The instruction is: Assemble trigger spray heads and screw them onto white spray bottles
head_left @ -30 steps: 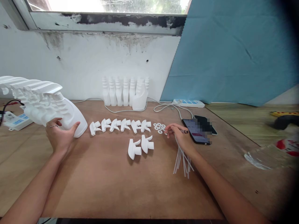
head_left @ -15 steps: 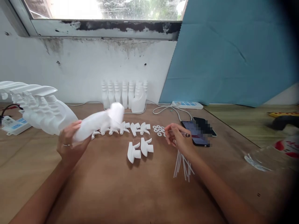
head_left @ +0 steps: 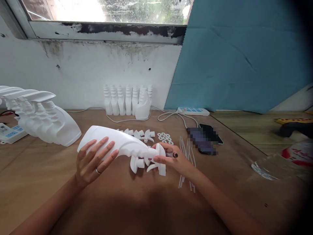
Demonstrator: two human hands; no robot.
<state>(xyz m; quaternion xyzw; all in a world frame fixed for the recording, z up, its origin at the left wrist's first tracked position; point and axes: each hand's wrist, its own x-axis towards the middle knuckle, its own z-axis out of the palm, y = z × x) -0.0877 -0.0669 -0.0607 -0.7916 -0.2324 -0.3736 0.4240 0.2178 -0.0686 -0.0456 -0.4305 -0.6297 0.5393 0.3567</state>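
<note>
Daylight pours in through the window (head_left: 105, 11), so bright that part of it burns out to plain white. Beneath it the wall (head_left: 80, 71) looks grey and softly lit, while the held white bottle (head_left: 110, 140) shows pale and fairly crisp. Soft shadow darkens the near middle of the worktop (head_left: 122, 209). Over on my right, the clear bottle (head_left: 265, 164) looks blurred and stretched, blackness swallows the edge, and coarse blocks cover the phone (head_left: 201, 140).

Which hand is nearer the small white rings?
The right hand: just this side of the white rings, gripping a spray head. The left hand is farther off to their left, on a white bottle.
</note>
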